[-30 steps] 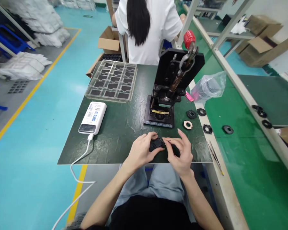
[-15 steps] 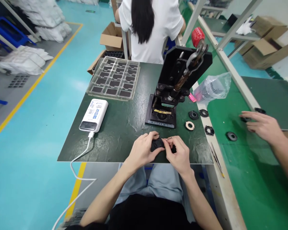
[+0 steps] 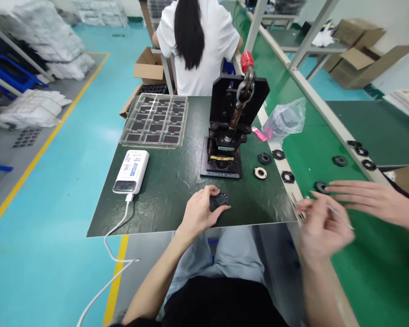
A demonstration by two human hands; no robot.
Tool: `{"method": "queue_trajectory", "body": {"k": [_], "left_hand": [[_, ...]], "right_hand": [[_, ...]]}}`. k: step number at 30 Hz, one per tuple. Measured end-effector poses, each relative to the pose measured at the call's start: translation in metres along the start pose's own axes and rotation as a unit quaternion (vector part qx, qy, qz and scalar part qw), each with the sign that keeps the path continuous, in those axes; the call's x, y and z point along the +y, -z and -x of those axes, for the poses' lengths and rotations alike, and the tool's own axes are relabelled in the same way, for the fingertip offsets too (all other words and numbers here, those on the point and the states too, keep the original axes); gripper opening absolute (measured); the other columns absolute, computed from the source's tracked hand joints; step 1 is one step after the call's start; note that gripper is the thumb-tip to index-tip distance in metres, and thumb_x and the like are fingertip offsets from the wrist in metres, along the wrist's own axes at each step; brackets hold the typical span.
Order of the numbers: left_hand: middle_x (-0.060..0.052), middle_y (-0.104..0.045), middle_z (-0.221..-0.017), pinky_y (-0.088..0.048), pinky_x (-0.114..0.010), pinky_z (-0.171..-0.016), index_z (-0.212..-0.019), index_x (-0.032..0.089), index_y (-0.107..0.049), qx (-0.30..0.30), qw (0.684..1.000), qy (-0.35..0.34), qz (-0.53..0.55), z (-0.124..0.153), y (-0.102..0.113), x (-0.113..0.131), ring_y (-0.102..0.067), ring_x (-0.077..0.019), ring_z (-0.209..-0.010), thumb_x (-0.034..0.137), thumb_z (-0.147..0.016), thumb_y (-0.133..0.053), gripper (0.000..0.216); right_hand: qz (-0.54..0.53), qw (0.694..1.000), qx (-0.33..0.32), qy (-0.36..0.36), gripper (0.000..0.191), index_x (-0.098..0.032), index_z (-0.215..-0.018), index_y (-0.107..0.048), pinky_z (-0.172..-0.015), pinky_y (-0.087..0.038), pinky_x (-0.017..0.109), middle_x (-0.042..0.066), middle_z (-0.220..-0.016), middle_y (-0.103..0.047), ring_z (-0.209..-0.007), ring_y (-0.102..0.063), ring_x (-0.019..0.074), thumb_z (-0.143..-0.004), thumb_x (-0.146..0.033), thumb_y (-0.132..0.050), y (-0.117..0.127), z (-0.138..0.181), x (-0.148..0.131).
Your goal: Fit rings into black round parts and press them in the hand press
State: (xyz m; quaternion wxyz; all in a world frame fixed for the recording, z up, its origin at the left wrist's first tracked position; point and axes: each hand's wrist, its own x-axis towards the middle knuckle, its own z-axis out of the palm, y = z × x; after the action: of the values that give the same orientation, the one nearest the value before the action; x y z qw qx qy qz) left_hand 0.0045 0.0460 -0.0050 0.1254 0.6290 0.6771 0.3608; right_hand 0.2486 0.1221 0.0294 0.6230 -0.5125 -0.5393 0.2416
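My left hand (image 3: 200, 208) grips a black round part (image 3: 221, 199) between thumb and fingers, close to the table's front edge. Off to the right, my right hand (image 3: 323, 229) is blurred over the pale rail, its fingers pinched. A thin pale strip (image 3: 341, 216) sticks out of that hand; its kind is unclear. Metal tweezers (image 3: 295, 202) lie on the rail beside it, partly covered. In front of my left hand stands a black hand press (image 3: 221, 165) with a red-gripped lever (image 3: 247, 60).
A co-worker's hand (image 3: 364, 200) reaches in from the right beside a black ring part (image 3: 321, 186) on the green belt. More ring parts (image 3: 265, 158) lie right of the press. At left are a clear tray (image 3: 155, 120) and a cabled white power bank (image 3: 132, 171).
My right hand has left the black part and swung right to the rail, with a pale strip showing. My left hand still holds the part, whose round face now shows. The co-worker's hand has moved closer.
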Motion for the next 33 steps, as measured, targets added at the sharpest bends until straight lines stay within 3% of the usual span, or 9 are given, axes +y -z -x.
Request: {"method": "queue_trajectory", "body": {"k": [3, 6, 9, 13, 17, 21, 26, 29, 33], "left_hand": [[-0.002, -0.077, -0.098, -0.055, -0.03, -0.071, -0.111, 0.023, -0.055, 0.063, 0.997, 0.007, -0.034, -0.012, 0.002, 0.005, -0.072, -0.0189, -0.077, 0.046, -0.083, -0.085, 0.047], [-0.005, -0.077, -0.098, -0.053, -0.032, -0.073, -0.109, 0.021, -0.058, 0.146, 0.985, 0.028, -0.09, -0.041, 0.0, 0.014, -0.071, -0.0216, -0.083, 0.052, -0.087, -0.08, 0.044], [-0.007, -0.078, -0.101, -0.052, -0.035, -0.075, -0.11, 0.02, -0.061, 0.174, 0.971, 0.057, -0.153, -0.075, -0.006, 0.023, -0.07, -0.0266, -0.092, 0.056, -0.09, -0.076, 0.043], [-0.011, -0.078, -0.106, -0.051, -0.039, -0.075, -0.114, 0.017, -0.064, 0.143, 0.962, 0.087, -0.217, -0.096, -0.016, 0.026, -0.068, -0.0319, -0.097, 0.061, -0.089, -0.074, 0.052], [-0.014, -0.077, -0.11, -0.053, -0.043, -0.08, -0.119, 0.014, -0.064, 0.13, 0.962, 0.059, -0.231, -0.079, -0.016, 0.019, -0.067, -0.0333, -0.097, 0.059, -0.09, -0.072, 0.055], [-0.015, -0.073, -0.125, -0.055, -0.044, -0.093, -0.125, 0.014, -0.061, 0.131, 0.97, -0.024, -0.202, -0.057, -0.01, 0.01, -0.064, -0.0317, -0.108, 0.043, -0.097, -0.068, 0.041], [-0.014, -0.072, -0.122, -0.057, -0.043, -0.095, -0.127, 0.018, -0.058, 0.131, 0.98, -0.057, -0.14, -0.043, -0.001, 0.002, -0.064, -0.0291, -0.113, 0.031, -0.099, -0.065, 0.031], [-0.011, -0.072, -0.114, -0.059, -0.038, -0.086, -0.123, 0.019, -0.058, 0.138, 0.983, -0.05, -0.113, -0.031, 0.004, 0.0, -0.066, -0.0263, -0.108, 0.022, -0.098, -0.063, 0.025], [-0.007, -0.072, -0.103, -0.059, -0.034, -0.08, -0.118, 0.02, -0.059, 0.142, 0.986, -0.05, -0.078, -0.013, 0.005, 0.004, -0.069, -0.0218, -0.095, 0.019, -0.099, -0.06, 0.019]], "right_hand": [[0.142, 0.989, 0.011, 0.048, 0.028, -0.021, -0.099, -0.07, -0.066, -0.057, 0.04, 0.01, -0.087, -0.075, -0.068, -0.071, 0.0238, -0.097, -0.048, -0.064, 0.057, -0.017, 0.002], [0.299, 0.952, -0.029, 0.058, 0.029, -0.025, -0.102, -0.073, -0.06, -0.054, 0.041, 0.013, -0.099, -0.078, -0.079, -0.075, 0.0296, -0.1, -0.049, -0.056, 0.095, -0.021, 0.012], [0.339, 0.933, -0.081, 0.084, 0.033, -0.021, -0.105, -0.073, -0.058, -0.053, 0.036, 0.013, -0.102, -0.079, -0.078, -0.076, 0.0261, -0.104, -0.044, -0.05, 0.107, -0.015, 0.023], [0.316, 0.928, -0.144, 0.133, 0.03, -0.019, -0.108, -0.072, -0.072, -0.057, 0.034, 0.01, -0.101, -0.079, -0.084, -0.076, 0.0225, -0.105, -0.034, -0.046, 0.104, -0.003, 0.038], [0.351, 0.91, -0.146, 0.166, 0.033, -0.02, -0.109, -0.072, -0.077, -0.057, 0.039, 0.012, -0.099, -0.078, -0.085, -0.075, 0.0256, -0.104, -0.032, -0.041, 0.111, -0.016, 0.051], [0.406, 0.902, -0.094, 0.107, 0.035, -0.026, -0.096, -0.068, -0.082, -0.058, 0.049, 0.018, -0.11, -0.077, -0.098, -0.075, 0.035, -0.101, -0.045, -0.039, 0.12, -0.056, 0.076], [0.371, 0.919, -0.128, 0.04, 0.051, -0.024, -0.095, -0.063, -0.095, -0.058, 0.056, 0.019, -0.122, -0.075, -0.111, -0.073, 0.0395, -0.081, -0.072, -0.055, 0.115, -0.077, 0.102], [0.371, 0.922, -0.107, 0.012, 0.051, -0.024, -0.086, -0.064, -0.099, -0.057, 0.057, 0.017, -0.116, -0.077, -0.109, -0.074, 0.0391, -0.078, -0.074, -0.057, 0.117, -0.07, 0.097], [0.333, 0.942, -0.029, 0.007, 0.04, -0.027, -0.084, -0.066, -0.099, -0.059, 0.055, 0.014, -0.11, -0.08, -0.103, -0.076, 0.039, -0.076, -0.065, -0.071, 0.104, -0.043, 0.061]]}}
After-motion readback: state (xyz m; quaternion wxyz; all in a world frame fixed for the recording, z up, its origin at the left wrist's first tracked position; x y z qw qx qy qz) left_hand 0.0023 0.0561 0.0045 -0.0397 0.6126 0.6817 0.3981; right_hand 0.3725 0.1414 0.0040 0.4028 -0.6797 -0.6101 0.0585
